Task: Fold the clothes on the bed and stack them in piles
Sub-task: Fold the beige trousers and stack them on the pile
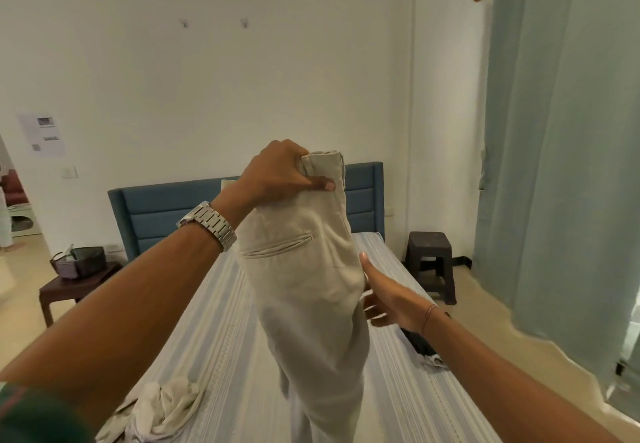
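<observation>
A pair of beige trousers hangs in the air over the bed, back pocket facing me. My left hand, with a metal watch at the wrist, grips the waistband at the top. My right hand is beside the trousers' right edge with fingers straight, touching the cloth near the seat. A crumpled cream garment lies on the striped sheet at the lower left. A dark garment lies at the bed's right edge, partly hidden by my right forearm.
A blue padded headboard stands against the white wall. A dark stool is to the right of the bed, a low table with a basket to the left. Pale green curtains hang at the right.
</observation>
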The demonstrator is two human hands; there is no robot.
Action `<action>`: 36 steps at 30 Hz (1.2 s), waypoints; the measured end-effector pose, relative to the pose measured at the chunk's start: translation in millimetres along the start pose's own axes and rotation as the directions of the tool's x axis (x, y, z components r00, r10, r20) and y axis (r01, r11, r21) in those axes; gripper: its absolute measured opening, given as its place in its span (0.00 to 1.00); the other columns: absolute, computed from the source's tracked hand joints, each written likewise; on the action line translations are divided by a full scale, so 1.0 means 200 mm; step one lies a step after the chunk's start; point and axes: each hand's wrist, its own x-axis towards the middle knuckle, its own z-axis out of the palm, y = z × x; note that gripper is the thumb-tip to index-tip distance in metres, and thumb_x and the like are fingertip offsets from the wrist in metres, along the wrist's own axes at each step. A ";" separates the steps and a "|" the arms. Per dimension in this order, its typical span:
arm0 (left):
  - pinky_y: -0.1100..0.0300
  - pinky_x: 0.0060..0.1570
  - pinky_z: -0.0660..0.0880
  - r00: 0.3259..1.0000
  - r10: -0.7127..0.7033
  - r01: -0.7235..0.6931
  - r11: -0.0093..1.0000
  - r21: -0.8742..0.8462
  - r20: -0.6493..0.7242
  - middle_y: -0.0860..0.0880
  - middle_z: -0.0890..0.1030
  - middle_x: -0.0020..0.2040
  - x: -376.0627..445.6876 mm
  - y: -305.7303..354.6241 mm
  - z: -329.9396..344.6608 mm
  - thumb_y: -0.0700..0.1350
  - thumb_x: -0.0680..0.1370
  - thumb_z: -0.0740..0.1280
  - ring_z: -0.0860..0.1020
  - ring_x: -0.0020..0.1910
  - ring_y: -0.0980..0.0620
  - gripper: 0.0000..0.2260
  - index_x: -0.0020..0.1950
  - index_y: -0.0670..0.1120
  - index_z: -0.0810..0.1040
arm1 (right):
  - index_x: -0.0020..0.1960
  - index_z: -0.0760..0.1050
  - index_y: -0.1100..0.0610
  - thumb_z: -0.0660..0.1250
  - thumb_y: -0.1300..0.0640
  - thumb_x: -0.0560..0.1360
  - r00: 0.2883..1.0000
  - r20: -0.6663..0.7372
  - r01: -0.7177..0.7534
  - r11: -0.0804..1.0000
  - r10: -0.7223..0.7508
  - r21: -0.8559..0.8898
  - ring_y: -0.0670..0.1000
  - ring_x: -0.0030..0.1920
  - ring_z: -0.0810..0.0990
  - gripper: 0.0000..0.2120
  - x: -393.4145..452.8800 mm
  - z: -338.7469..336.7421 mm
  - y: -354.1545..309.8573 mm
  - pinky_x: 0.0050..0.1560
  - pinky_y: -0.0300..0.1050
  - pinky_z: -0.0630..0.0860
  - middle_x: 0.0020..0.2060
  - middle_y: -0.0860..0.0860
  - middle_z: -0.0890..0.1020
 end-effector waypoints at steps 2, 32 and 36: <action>0.46 0.34 0.73 1.000 0.000 0.000 1.000 0.027 -0.008 0.45 0.79 0.30 0.01 -0.01 -0.02 0.77 0.58 0.69 0.72 0.28 0.51 0.36 0.33 0.41 0.79 | 0.68 0.76 0.50 0.48 0.24 0.75 0.992 0.058 0.094 0.966 -0.111 0.241 0.56 0.61 0.82 0.39 0.04 0.05 0.02 0.66 0.54 0.76 0.59 0.54 0.85; 0.56 0.30 0.60 0.934 -0.054 0.071 0.997 0.036 -0.353 0.47 0.66 0.31 -0.08 0.08 -0.69 0.69 0.66 0.77 0.64 0.30 0.52 0.30 0.32 0.44 0.70 | 0.67 0.77 0.61 0.68 0.43 0.80 0.772 -0.217 0.605 0.588 -0.597 0.537 0.58 0.55 0.82 0.25 -0.35 -0.09 -0.54 0.52 0.49 0.80 0.54 0.57 0.83; 0.56 0.30 0.60 0.945 -0.098 0.120 0.991 0.051 -0.311 0.48 0.65 0.31 -0.10 0.08 -0.67 0.68 0.65 0.77 0.63 0.30 0.53 0.29 0.31 0.45 0.69 | 0.68 0.79 0.56 0.65 0.47 0.81 0.801 -0.151 0.552 0.616 -0.580 0.562 0.55 0.59 0.82 0.20 -0.35 -0.08 -0.48 0.61 0.52 0.77 0.60 0.55 0.83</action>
